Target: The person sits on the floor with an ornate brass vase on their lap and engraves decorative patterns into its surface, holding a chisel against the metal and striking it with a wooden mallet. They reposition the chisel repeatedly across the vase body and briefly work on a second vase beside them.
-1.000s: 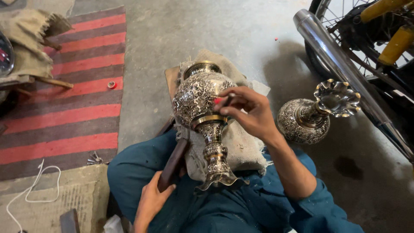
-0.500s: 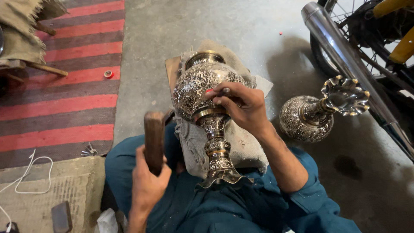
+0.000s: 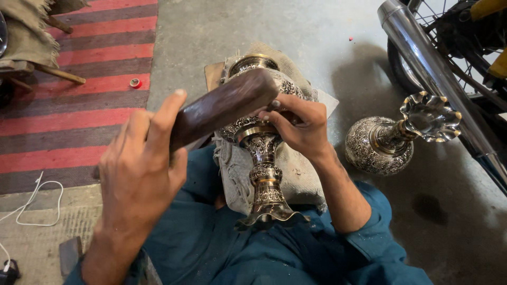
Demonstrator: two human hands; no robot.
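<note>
Now your left hand (image 3: 138, 174) is wrapped tight around the wooden mallet (image 3: 222, 108). Your right hand (image 3: 296, 126) pinches a small tool against the metal vase (image 3: 261, 153), which lies on the cloth pad's (image 3: 296, 179) middle. It looks heavy, hard and slippery; grip its thin neck.

Floor (image 3: 274, 31): bare grey concrete, stained dark at right.
Rug (image 3: 79, 100): red and dark stripes, laid flat at left.
Cap (image 3: 135, 83): small, red, seen on the rug's edge.
Second vase (image 3: 393, 140): laid on its side beside the wheel (image 3: 454, 47).
Cord (image 3: 31, 203): white, looped at lower left.
</note>
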